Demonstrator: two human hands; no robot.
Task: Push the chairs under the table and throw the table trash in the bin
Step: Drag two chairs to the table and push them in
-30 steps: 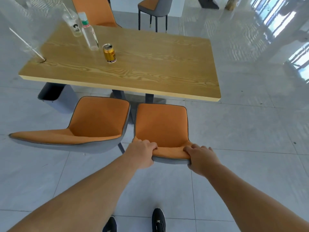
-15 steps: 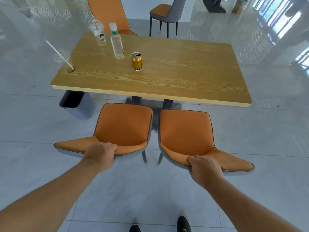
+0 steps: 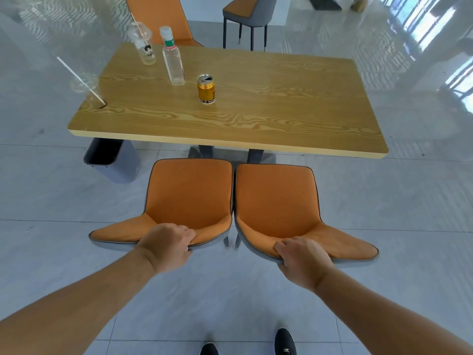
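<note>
Head view, items in order.

Left hand (image 3: 167,245): fingers curled over the top edge of the left chair (image 3: 189,198) backrest, gripping it.

Right hand (image 3: 302,260): clamped likewise on the top edge of the right chair (image 3: 276,201) backrest.

Chairs: orange, side by side, nearly touching, seats facing the table (image 3: 281,119), front edges just short of its near edge.

Table trash: gold can (image 3: 206,88) upright near centre; clear bottle (image 3: 173,57) behind it to the left; lidded cup (image 3: 143,44) with straw beside the bottle; second clear cup (image 3: 88,89) with straw at the left corner.

Bin (image 3: 112,160): grey, on the floor under the table's left end, left of the left chair.
</note>
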